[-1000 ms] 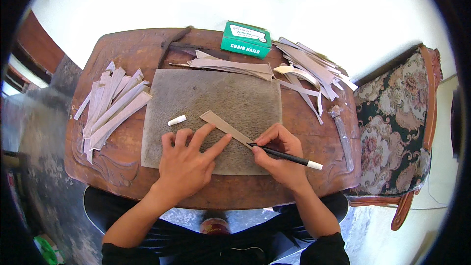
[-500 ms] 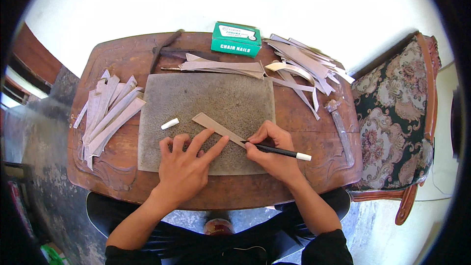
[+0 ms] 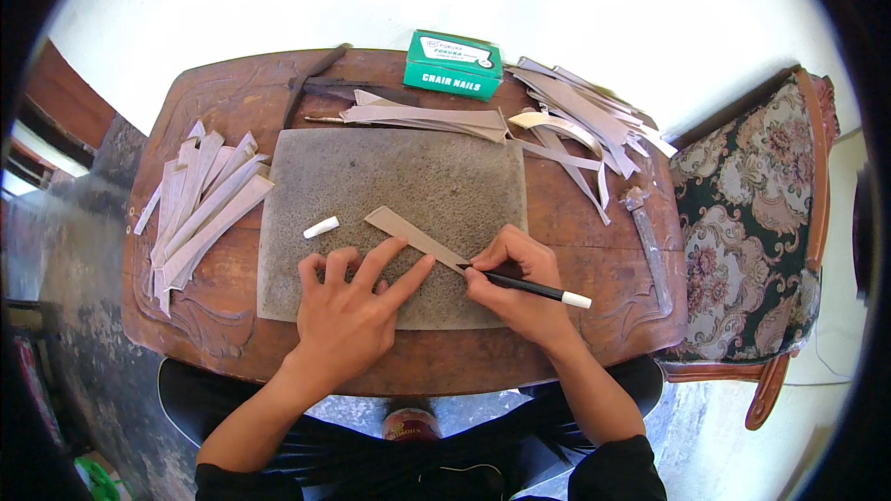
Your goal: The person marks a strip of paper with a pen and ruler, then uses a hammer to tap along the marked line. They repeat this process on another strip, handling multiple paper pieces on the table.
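A narrow tan strip [image 3: 414, 232], leather-like in look, lies slantwise on a grey speckled mat [image 3: 316, 167]. My left hand [image 3: 351, 304] rests with its fingers spread, the index and middle fingertips at the strip's near edge. In my right hand [image 3: 518, 278] is a slim black marker pen [image 3: 534, 288] with a white end, pinched between thumb and fingers. Its tip meets the strip near the right end, which is partly hidden by my fingers. The white pen cap [image 3: 321, 227] lies loose on the mat, beyond my left hand.
The mat covers the middle of a carved wooden table [image 3: 223, 306]. Strip piles lie left [image 3: 206, 209], far centre [image 3: 422, 119] and far right [image 3: 580, 116]. A green box [image 3: 453, 65] stands at the back. A hammer [image 3: 648, 250] lies at right, beside a floral upholstered chair [image 3: 742, 223].
The whole view has shifted slightly. Both hands, the pen and the strip keep nearly the same places relative to each other.
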A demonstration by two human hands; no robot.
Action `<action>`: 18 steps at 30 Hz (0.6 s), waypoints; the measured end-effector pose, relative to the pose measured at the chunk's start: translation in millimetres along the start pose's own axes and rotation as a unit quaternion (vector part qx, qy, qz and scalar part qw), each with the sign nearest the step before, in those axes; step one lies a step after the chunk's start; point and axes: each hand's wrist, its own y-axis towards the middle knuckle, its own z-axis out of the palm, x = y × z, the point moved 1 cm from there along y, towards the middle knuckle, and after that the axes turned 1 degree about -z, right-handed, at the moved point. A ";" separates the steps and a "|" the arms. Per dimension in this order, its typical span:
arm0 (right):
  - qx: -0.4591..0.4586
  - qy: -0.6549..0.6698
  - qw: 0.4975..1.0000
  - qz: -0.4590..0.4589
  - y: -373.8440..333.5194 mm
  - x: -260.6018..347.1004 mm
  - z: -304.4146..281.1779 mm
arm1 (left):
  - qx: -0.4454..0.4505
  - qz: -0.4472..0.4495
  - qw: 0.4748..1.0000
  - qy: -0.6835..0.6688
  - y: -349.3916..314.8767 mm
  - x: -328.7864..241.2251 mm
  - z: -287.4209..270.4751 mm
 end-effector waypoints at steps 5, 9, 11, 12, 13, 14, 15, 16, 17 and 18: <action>0.001 -0.020 1.000 -0.012 -0.3 -4.1 -0.4 | -0.006 0.001 1.000 0.005 -0.3 0.4 1.4; -0.001 -0.014 1.000 -0.005 -0.1 -2.8 0.4 | -0.010 0.005 1.000 0.010 -0.6 1.2 2.7; -0.005 -0.007 1.000 -0.007 -0.2 -2.2 1.3 | -0.010 0.004 1.000 0.009 -0.8 1.2 3.2; -0.008 -0.004 1.000 -0.008 -0.2 -1.9 1.6 | -0.011 0.004 1.000 0.009 -0.8 1.2 3.8; -0.008 -0.004 1.000 -0.009 -0.1 -2.1 1.8 | -0.013 0.004 1.000 0.010 -0.9 1.3 3.9; -0.007 -0.005 1.000 -0.009 -0.2 -2.6 1.7 | -0.013 0.004 1.000 0.010 -0.9 1.4 3.9; -0.007 -0.006 1.000 -0.010 -0.2 -2.9 1.6 | -0.012 0.004 1.000 0.010 -1.0 1.7 3.7; -0.006 -0.009 1.000 -0.013 -0.1 -2.8 1.4 | -0.012 0.004 1.000 0.011 -1.1 1.8 3.4; -0.006 -0.012 1.000 -0.015 0.2 -2.6 1.3 | -0.009 0.002 1.000 0.010 -0.9 1.5 2.7; -0.005 -0.014 1.000 -0.018 0.4 -2.4 1.2 | -0.007 0.001 1.000 0.010 -0.6 0.8 1.5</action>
